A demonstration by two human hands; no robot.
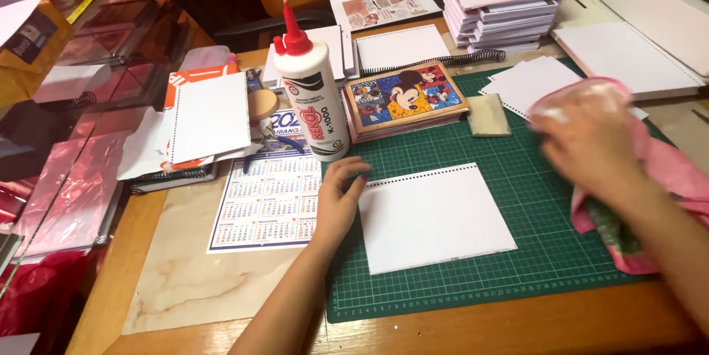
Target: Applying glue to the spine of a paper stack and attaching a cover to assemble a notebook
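Our left hand (341, 191) rests flat, fingers pressing the left edge of the punched white sheet (434, 216), which lies on the green cutting mat (532, 252) near the front of the tabletop (517, 325). Our right hand (591, 145), blurred, is closed around a pink cloth (665, 178) just right of the sheet. We judge this a wiping step, with the sheet pinned. A next stroke calls for firm holding so the sheet does not slide. The glue bottle (312, 97) stands behind.
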